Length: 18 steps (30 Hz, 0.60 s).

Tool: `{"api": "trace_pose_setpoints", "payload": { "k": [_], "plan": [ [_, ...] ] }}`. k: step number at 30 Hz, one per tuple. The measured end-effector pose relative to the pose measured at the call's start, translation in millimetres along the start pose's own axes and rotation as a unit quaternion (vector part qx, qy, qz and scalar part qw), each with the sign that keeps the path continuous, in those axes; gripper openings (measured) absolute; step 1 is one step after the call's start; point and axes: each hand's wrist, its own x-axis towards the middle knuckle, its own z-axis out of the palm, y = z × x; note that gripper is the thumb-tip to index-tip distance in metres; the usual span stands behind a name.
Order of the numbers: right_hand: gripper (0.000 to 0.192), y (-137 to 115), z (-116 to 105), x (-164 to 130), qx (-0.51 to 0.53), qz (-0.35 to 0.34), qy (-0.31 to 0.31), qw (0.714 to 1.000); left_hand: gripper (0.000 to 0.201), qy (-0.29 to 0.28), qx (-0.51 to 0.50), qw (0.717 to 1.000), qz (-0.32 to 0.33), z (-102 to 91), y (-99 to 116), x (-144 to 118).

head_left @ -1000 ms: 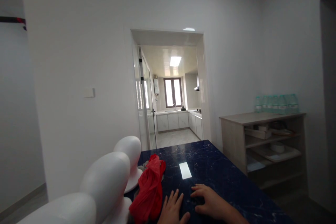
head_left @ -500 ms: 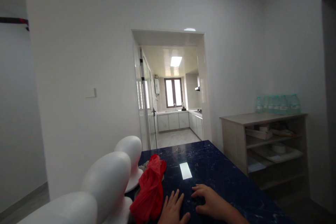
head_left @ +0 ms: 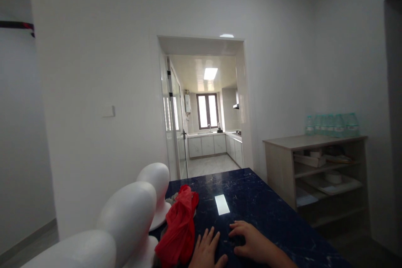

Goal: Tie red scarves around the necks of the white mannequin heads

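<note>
Both my hands rest flat on a dark blue marbled table [head_left: 266,213] at the bottom of the view. My left hand [head_left: 207,251] lies palm down with fingers spread, right beside a crumpled red cloth [head_left: 179,226]. My right hand [head_left: 251,243] sits a little to the right, fingers slightly curled on the tabletop, holding nothing. A bit of grey fabric peeks out behind the red cloth.
Three white mannequin heads [head_left: 128,222] line the table's left side. A wooden shelf unit [head_left: 317,171] with a pack of water bottles [head_left: 333,124] on top stands at the right wall. A doorway [head_left: 204,104] straight ahead leads into a kitchen.
</note>
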Motion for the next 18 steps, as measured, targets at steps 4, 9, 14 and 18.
{"api": "trace_pose_setpoints", "payload": {
  "k": [4,9,14,18],
  "plan": [
    [0.058,1.5,1.2,0.1,0.001,0.002,0.003,1.000,0.088,-0.003,-0.004,1.000,0.002,-1.6,0.8,-0.2],
    [0.059,5.4,2.8,1.3,0.000,0.002,-0.001,1.000,0.087,-0.002,-0.005,1.000,-0.004,-5.2,3.5,-1.5],
    [0.059,2.7,2.2,1.1,-0.002,0.003,-0.001,1.000,0.088,-0.003,-0.008,1.000,-0.001,-3.3,1.5,0.1],
    [0.057,2.8,2.6,1.0,-0.002,0.001,0.001,1.000,0.088,-0.005,-0.013,1.000,-0.003,-0.2,-0.5,0.9]
  ]
}}
